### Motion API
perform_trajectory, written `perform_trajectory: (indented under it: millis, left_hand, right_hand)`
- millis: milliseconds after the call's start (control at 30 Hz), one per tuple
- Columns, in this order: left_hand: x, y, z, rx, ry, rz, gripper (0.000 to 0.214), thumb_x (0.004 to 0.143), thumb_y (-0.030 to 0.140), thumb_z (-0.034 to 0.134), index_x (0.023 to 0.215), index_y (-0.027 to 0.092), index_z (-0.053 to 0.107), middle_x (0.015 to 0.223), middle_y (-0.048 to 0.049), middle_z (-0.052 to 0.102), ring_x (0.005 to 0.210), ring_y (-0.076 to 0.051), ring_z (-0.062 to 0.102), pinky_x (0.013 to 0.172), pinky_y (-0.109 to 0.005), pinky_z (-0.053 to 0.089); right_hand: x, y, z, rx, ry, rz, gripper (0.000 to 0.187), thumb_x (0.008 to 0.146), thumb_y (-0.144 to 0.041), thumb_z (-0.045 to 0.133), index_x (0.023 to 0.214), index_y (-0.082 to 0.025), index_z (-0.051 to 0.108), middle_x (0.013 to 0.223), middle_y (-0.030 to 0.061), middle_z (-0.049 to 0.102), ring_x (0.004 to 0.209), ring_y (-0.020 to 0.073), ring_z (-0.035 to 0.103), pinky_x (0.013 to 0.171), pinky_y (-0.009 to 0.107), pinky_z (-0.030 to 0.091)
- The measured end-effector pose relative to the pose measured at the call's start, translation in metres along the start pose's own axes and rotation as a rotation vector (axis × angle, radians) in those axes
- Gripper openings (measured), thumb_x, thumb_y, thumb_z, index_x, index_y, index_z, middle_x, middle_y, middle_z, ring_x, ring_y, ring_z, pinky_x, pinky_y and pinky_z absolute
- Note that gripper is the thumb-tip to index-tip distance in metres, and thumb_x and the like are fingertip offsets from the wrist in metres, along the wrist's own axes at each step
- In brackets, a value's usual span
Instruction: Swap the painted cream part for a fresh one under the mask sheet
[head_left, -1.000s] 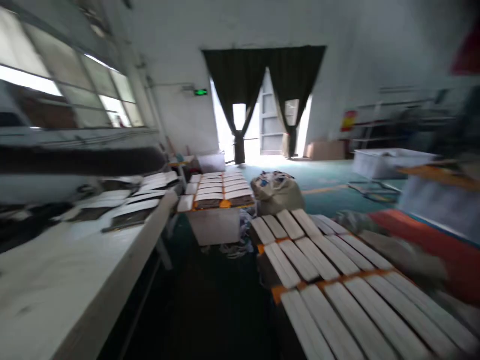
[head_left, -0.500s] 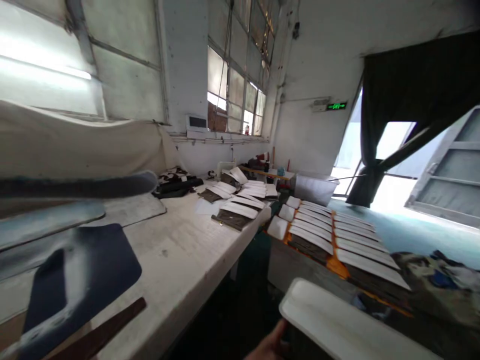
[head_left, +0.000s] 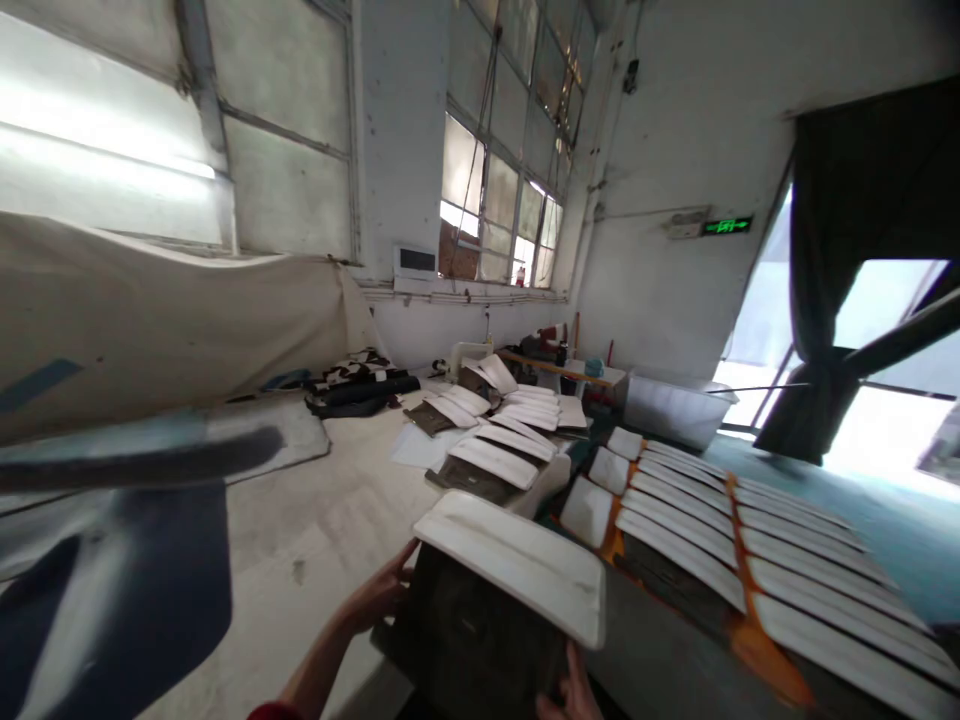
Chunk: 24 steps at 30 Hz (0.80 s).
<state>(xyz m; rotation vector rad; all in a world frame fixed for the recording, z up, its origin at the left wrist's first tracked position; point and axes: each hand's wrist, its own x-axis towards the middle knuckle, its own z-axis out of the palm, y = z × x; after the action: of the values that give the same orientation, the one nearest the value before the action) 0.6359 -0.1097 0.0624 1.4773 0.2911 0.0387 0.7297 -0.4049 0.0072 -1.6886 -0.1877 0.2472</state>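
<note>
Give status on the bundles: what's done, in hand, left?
Done: white-topped bundles lie in rows on the low platform, and another group sits at the far end of the table. In hand: the held bundle, dark sheets under a white board, gripped by the left hand and right hand at the table's near edge. Left: it is not yet set down; how many more wait cannot be seen.

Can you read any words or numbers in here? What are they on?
Green sign on the wall: glowing marks, too blurred to read.
Dark panel on the wall: nothing readable.
Stack held by the left hand and right hand: no writing shows.
So no text here can be read.
</note>
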Motion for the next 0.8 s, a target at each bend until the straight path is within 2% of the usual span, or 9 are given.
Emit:
perform_trajectory:
  millis: [67, 133, 233, 333, 433, 533, 633, 800]
  left_hand:
    - [0.025, 0.006, -0.034, 0.027, 0.008, 0.0, 0.096, 0.056, 0.018, 0.055, 0.139, 0.026, 0.006, 0.093, -0.002, 0.059, 0.055, -0.005, 0.042, 0.048, -0.021, 0.024]
    - [0.054, 0.012, -0.066, 0.054, 0.009, -0.004, 0.095, 0.058, 0.019, 0.054, 0.139, 0.028, 0.006, 0.096, -0.0026, 0.059, 0.058, -0.007, 0.045, 0.05, -0.021, 0.026]
    - [0.102, 0.021, -0.11, 0.095, -0.005, -0.016, 0.097, 0.055, 0.014, 0.051, 0.139, 0.028, 0.006, 0.098, -0.0026, 0.059, 0.061, -0.008, 0.048, 0.05, -0.021, 0.026]
    - [0.148, 0.027, -0.142, 0.129, -0.027, -0.025, 0.096, 0.054, 0.013, 0.05, 0.139, 0.028, 0.009, 0.097, -0.0018, 0.06, 0.063, -0.01, 0.05, 0.05, -0.022, 0.027]
    - [0.186, 0.027, -0.16, 0.153, -0.041, -0.055, 0.095, 0.054, 0.013, 0.05, 0.139, 0.029, 0.009, 0.097, -0.0018, 0.06, 0.065, -0.011, 0.051, 0.051, -0.022, 0.028]
    - [0.212, 0.022, -0.169, 0.167, -0.051, -0.094, 0.093, 0.056, 0.015, 0.05, 0.139, 0.03, 0.01, 0.101, -0.0028, 0.06, 0.066, -0.011, 0.052, 0.052, -0.022, 0.03]
    - [0.226, 0.016, -0.174, 0.175, -0.068, -0.132, 0.094, 0.055, 0.015, 0.049, 0.139, 0.029, 0.007, 0.105, -0.0038, 0.06, 0.065, -0.011, 0.052, 0.051, -0.022, 0.03]
    - [0.237, 0.008, -0.177, 0.196, -0.055, -0.165, 0.097, 0.055, 0.016, 0.047, 0.139, 0.025, 0.002, 0.103, -0.005, 0.06, 0.061, -0.009, 0.051, 0.049, -0.021, 0.025]
  right_hand:
    - [0.026, -0.004, 0.037, 0.098, -0.046, 0.005, 0.093, 0.049, -0.034, 0.066, 0.134, -0.011, 0.034, 0.089, 0.0112, 0.067, 0.092, 0.0329, 0.061, 0.08, 0.04, 0.048]
    - [0.051, -0.012, 0.069, 0.193, -0.088, 0.039, 0.093, 0.051, -0.032, 0.062, 0.135, -0.01, 0.031, 0.089, 0.011, 0.067, 0.092, 0.0306, 0.061, 0.084, 0.04, 0.046]
    - [0.088, -0.026, 0.108, 0.278, -0.122, 0.101, 0.088, 0.051, -0.03, 0.06, 0.134, -0.019, 0.032, 0.093, 0.0085, 0.067, 0.097, 0.0296, 0.059, 0.085, 0.041, 0.045]
    - [0.124, -0.038, 0.137, 0.326, -0.126, 0.118, 0.082, 0.047, -0.026, 0.061, 0.127, -0.026, 0.042, 0.099, 0.0071, 0.066, 0.099, 0.0307, 0.058, 0.082, 0.041, 0.046]
    - [0.151, -0.042, 0.154, 0.327, -0.123, 0.142, 0.078, 0.045, -0.024, 0.061, 0.122, -0.027, 0.047, 0.098, 0.0067, 0.065, 0.093, 0.031, 0.06, 0.077, 0.04, 0.048]
    - [0.17, -0.037, 0.165, 0.324, -0.111, 0.187, 0.079, 0.045, -0.024, 0.06, 0.123, -0.025, 0.046, 0.091, 0.0072, 0.065, 0.089, 0.0307, 0.062, 0.074, 0.039, 0.05]
    - [0.181, -0.028, 0.173, 0.342, -0.096, 0.266, 0.086, 0.046, -0.025, 0.059, 0.129, -0.022, 0.037, 0.086, 0.007, 0.064, 0.081, 0.0297, 0.063, 0.069, 0.039, 0.051]
    - [0.192, -0.018, 0.183, 0.367, -0.086, 0.379, 0.096, 0.047, -0.025, 0.059, 0.136, -0.02, 0.022, 0.074, 0.0043, 0.063, 0.059, 0.0265, 0.063, 0.051, 0.037, 0.049]
